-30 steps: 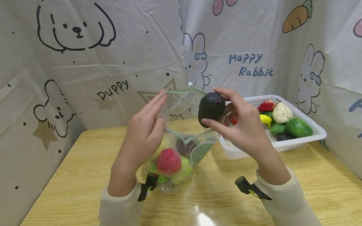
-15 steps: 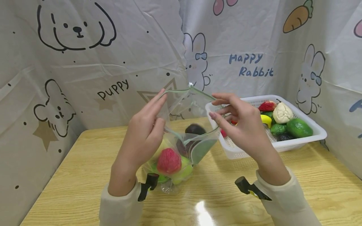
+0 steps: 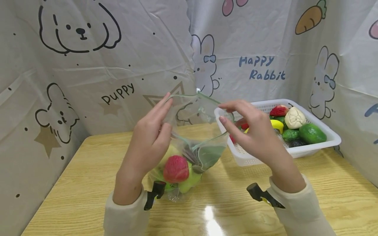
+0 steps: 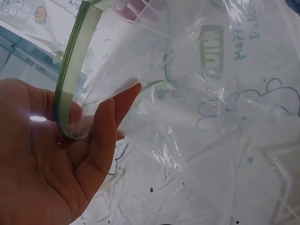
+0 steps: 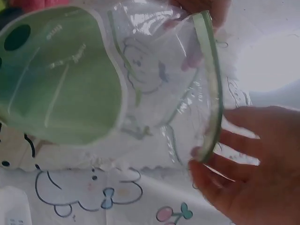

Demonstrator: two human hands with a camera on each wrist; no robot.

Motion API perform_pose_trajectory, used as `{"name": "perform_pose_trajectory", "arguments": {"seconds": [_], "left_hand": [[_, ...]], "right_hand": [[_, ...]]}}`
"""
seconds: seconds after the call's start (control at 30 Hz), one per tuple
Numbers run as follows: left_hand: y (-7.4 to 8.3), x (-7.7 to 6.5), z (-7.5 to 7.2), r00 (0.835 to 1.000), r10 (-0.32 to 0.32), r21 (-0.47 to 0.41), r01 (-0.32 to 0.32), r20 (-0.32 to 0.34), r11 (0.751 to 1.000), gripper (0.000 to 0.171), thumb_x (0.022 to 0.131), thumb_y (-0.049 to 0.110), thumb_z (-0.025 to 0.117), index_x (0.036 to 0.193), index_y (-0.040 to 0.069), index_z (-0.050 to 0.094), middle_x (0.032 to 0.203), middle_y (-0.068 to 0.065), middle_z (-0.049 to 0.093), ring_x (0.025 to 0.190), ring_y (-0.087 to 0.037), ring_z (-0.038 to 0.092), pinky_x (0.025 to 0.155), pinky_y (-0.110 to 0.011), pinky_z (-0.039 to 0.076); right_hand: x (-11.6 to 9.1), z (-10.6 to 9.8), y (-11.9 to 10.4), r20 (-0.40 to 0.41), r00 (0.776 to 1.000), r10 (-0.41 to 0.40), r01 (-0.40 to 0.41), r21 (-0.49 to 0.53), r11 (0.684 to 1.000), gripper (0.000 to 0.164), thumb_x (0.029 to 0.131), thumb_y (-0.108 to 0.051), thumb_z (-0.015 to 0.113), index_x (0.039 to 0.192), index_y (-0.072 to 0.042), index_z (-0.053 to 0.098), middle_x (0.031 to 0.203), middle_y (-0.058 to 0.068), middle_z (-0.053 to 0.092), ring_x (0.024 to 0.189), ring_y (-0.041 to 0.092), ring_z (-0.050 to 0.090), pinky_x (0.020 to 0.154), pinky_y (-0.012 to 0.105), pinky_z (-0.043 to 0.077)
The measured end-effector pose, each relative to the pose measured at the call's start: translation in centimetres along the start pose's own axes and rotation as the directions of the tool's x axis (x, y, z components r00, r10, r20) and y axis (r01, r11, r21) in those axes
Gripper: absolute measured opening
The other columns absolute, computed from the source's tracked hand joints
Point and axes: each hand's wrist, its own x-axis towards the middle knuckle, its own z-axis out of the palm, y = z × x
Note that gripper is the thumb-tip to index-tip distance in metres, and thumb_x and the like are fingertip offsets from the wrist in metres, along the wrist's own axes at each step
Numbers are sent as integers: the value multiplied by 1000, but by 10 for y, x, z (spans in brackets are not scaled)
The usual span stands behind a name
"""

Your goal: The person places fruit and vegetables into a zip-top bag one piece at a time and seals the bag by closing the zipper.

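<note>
A clear zip bag point(image 3: 192, 127) with a green seal strip stands on the table, its mouth spread wide. Through its side show a red apple point(image 3: 176, 169) and yellow-green fruit point(image 3: 190, 182); darker contents are mostly hidden behind the folds and green print. At the left rim my left hand point(image 3: 150, 136) holds the bag, the strip running between thumb and fingers in the left wrist view. My right hand point(image 3: 251, 126) has the opposite rim; the right wrist view shows its fingers on both sides of the green strip point(image 5: 213, 93).
To the right, a white slotted basket point(image 3: 313, 149) holds several items, among them a green mango-like fruit point(image 3: 312, 133), a pale bun-shaped piece point(image 3: 295, 118) and a yellow one point(image 3: 277, 125). Printed curtains point(image 3: 118, 65) enclose the wooden table point(image 3: 73, 190) at back and sides.
The dark avocado left my right hand and dropped into the bag. That hand then took the right rim, and the mouth spread wider. My left hand stayed at the left rim.
</note>
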Motion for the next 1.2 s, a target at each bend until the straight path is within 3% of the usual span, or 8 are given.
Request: {"name": "perform_pose_trajectory", "arguments": {"seconds": [0.17, 0.33, 0.5, 0.7, 0.83, 0.97, 1.13, 1.2], "left_hand": [[0, 0, -1, 1000, -20, -12, 20, -16, 1000, 51, 89, -1, 38, 139, 6, 42, 151, -4, 37, 48, -12, 25, 42, -29, 31], [-1, -1, -2, 998, -49, -3, 49, -30, 999, 51, 90, 0, 38, 140, 8, 42, 151, -3, 37, 42, -12, 21, 38, -27, 29], [-2, -3, -5, 994, -103, -26, 103, -38, 994, 49, 93, 4, 36, 141, 10, 41, 151, 0, 36, 41, -7, 37, 40, -27, 37], [-5, -4, -7, 987, -154, -86, 150, -45, 985, 44, 98, 14, 32, 142, 11, 38, 151, 2, 35, 59, 0, 63, 60, -31, 56], [-5, -2, -6, 988, -151, -71, 149, -21, 986, 44, 98, 15, 32, 141, 10, 39, 151, -1, 36, 54, -5, 58, 62, -34, 50], [-4, -1, -6, 992, -129, -56, 129, 3, 990, 44, 97, 13, 34, 139, 8, 42, 150, -5, 38, 55, -15, 44, 69, -37, 44], [-4, 0, -8, 992, -130, -75, 129, -5, 989, 45, 95, 9, 36, 139, 7, 43, 150, -6, 38, 59, -12, 54, 71, -37, 43], [-5, 0, -10, 990, -139, -66, 138, -3, 988, 46, 94, 8, 35, 140, 9, 42, 150, -4, 38, 56, -6, 59, 58, -34, 41]], "right_hand": [[-5, -11, 3, 244, 969, -40, 44, -11, 999, 24, 83, -34, 68, 105, -24, 68, 148, 9, 37, 131, 29, 31, 94, 60, 42], [-7, -18, 3, 370, 922, -114, 113, 26, 993, 19, 77, -36, 72, 95, -29, 69, 154, 7, 26, 138, 28, 18, 103, 65, 30], [-2, -16, 0, 190, 969, -157, 160, 2, 987, 11, 78, -10, 72, 81, -19, 68, 151, 13, 32, 136, 31, 27, 99, 63, 38], [2, -3, -6, -39, 998, -50, 49, -22, 999, 10, 80, -3, 68, 86, -10, 67, 151, 10, 33, 108, 26, 58, 83, 51, 56], [1, 5, -12, -62, 997, -52, 55, 47, 997, 12, 81, 1, 66, 88, -9, 67, 146, 10, 42, 85, 14, 64, 68, 36, 61], [0, 10, -18, -82, 992, -95, 102, 80, 992, 14, 81, 3, 66, 89, -9, 68, 142, 10, 48, 92, 15, 63, 59, 28, 61], [0, 9, -19, -52, 991, -126, 131, 111, 985, 12, 83, -1, 65, 93, -8, 67, 139, 13, 49, 96, 19, 64, 62, 33, 61], [0, 6, -17, -15, 991, -130, 131, 126, 983, 14, 84, -2, 64, 97, -8, 66, 141, 13, 47, 93, 17, 65, 65, 34, 61]]}}
